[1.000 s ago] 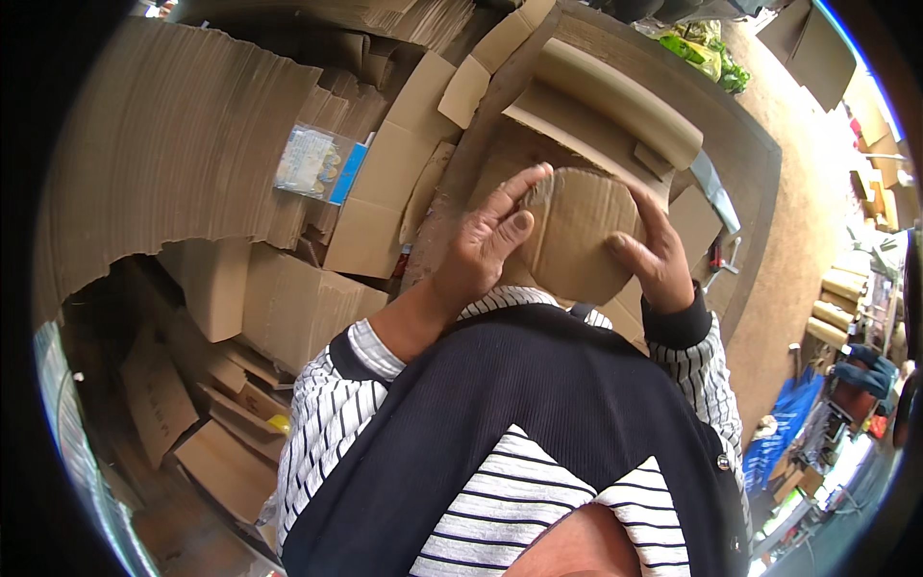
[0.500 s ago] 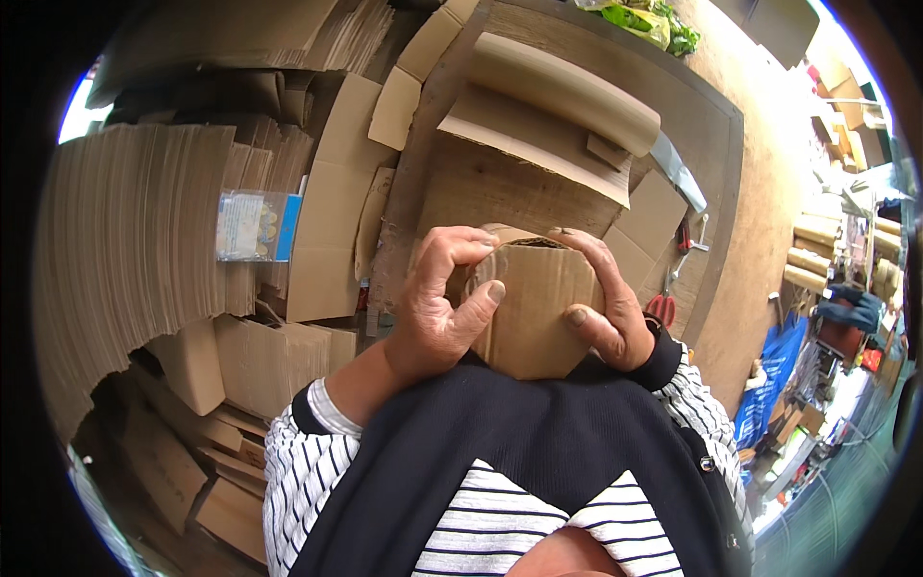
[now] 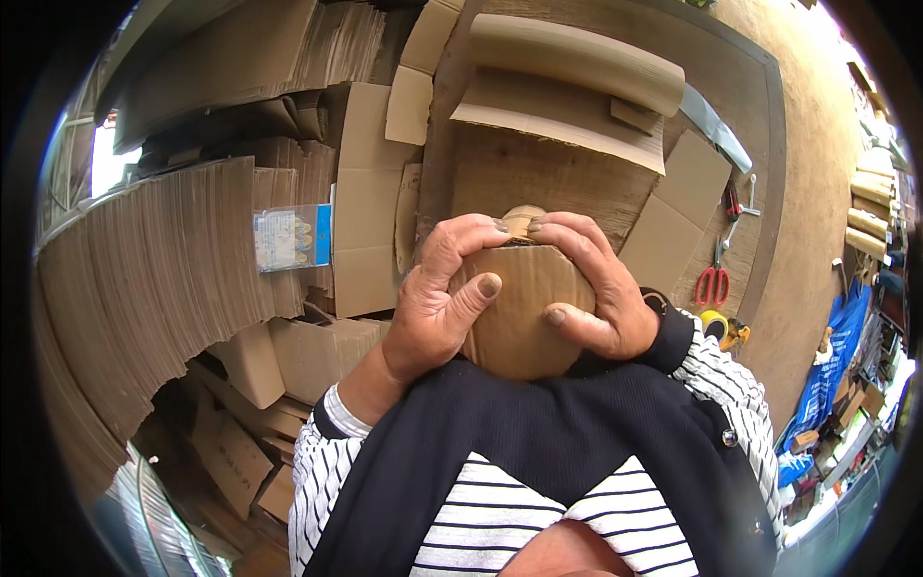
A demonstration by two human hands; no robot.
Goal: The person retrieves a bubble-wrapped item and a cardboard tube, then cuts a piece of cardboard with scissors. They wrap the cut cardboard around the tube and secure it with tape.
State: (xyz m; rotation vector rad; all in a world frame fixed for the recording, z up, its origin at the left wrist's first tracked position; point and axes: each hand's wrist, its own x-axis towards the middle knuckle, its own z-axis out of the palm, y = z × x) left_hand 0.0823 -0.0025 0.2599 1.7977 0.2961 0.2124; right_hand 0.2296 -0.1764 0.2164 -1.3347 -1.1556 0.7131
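Close to my chest I hold a roundish, many-sided cardboard piece (image 3: 527,308), its flat brown face turned up. My left hand (image 3: 435,288) grips its left side, with the thumb on the face and the fingers bent over the far edge. On the other side my right hand (image 3: 606,288) does the same, its thumb lying on the face. The fingertips of both hands nearly meet at the far edge, where a curved strip of cardboard (image 3: 524,219) sticks out. What lies beneath the piece is hidden.
A rolled cardboard sheet (image 3: 577,62) lies on the wooden table (image 3: 538,188). To the right are a flat cardboard piece (image 3: 679,197), red-handled scissors (image 3: 712,285) and a yellow tape roll (image 3: 713,324). Tall stacks of flat cardboard (image 3: 163,279) stand at the left, with a clear packet (image 3: 288,238) against them.
My fingers have drawn closer together at the far edge, and the gap there has narrowed. The curved strip now stands out farther beyond it. The view has shifted, bringing the tape roll into sight.
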